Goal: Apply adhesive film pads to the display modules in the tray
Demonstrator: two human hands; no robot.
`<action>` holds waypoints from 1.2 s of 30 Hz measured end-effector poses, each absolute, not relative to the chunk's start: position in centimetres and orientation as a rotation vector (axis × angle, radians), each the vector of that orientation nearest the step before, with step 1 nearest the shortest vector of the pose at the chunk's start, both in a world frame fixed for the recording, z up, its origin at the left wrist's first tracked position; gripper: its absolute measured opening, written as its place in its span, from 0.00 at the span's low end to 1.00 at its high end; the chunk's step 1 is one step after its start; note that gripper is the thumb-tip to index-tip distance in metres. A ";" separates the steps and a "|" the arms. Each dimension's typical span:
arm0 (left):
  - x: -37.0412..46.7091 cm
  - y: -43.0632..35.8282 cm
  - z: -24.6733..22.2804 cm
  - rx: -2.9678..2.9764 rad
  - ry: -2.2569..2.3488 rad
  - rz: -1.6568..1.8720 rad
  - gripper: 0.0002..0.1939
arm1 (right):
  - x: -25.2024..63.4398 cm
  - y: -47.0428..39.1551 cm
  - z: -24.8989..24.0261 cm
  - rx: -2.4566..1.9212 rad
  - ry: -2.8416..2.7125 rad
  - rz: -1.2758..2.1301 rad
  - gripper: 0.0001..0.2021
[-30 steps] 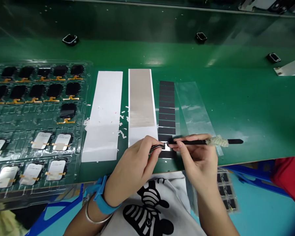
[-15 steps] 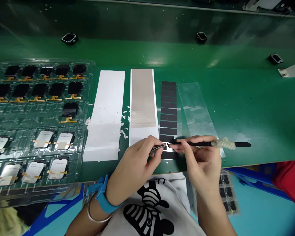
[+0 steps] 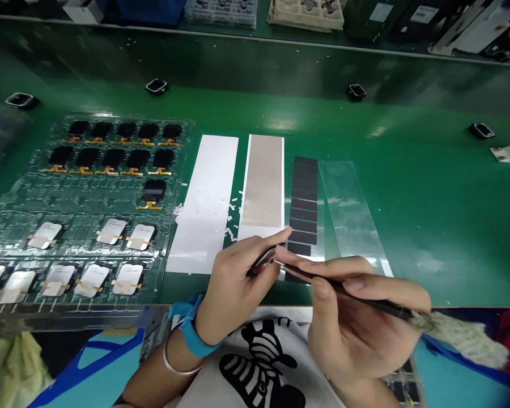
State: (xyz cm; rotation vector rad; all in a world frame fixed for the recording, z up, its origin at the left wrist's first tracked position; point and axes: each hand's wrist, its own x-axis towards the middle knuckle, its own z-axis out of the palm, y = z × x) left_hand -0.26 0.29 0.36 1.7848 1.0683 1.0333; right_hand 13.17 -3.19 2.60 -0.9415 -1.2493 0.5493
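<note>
Between the thumb and fingers of my left hand (image 3: 242, 277) is a small dark, shiny-edged piece (image 3: 264, 258). My right hand (image 3: 365, 317) is closed around a slim black tool (image 3: 357, 292) with pale wrapping on its rear part; its tip touches or nearly touches the piece. Just beyond my fingers lies a strip of black rectangles (image 3: 304, 212) on a clear backing. Left of it are a beige sheet with white edges (image 3: 263, 181) and a white sheet (image 3: 206, 204). A clear film (image 3: 351, 207) lies to the right.
On the left, a clear plastic tray (image 3: 80, 198) holds several black screens with orange flex strips and several white-backed parts. Small watch cases (image 3: 357, 92) stand along the back. White scraps (image 3: 232, 218) lie between the sheets. A shelf edge (image 3: 255, 37) crosses the top.
The view has shifted, showing more shelf and tray. My right hand has come up nearer the camera, and the tool now slants toward my left fingers, off the black strip. My left hand still holds its piece.
</note>
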 end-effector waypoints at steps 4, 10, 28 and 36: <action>-0.2 0.3 0.1 1.820 1.050 1.086 0.26 | 12.2 -2.6 2.2 -0.935 -1.241 0.517 0.22; -0.2 0.4 0.4 1.737 1.009 1.038 0.25 | 11.6 -2.4 1.6 -1.030 -1.176 0.491 0.20; -0.3 0.4 0.3 1.722 1.010 0.989 0.25 | 11.7 -2.1 0.8 -1.034 -1.203 0.419 0.19; -0.4 0.4 0.3 1.732 1.011 0.968 0.25 | 11.7 -2.2 0.5 -1.016 -1.199 0.420 0.21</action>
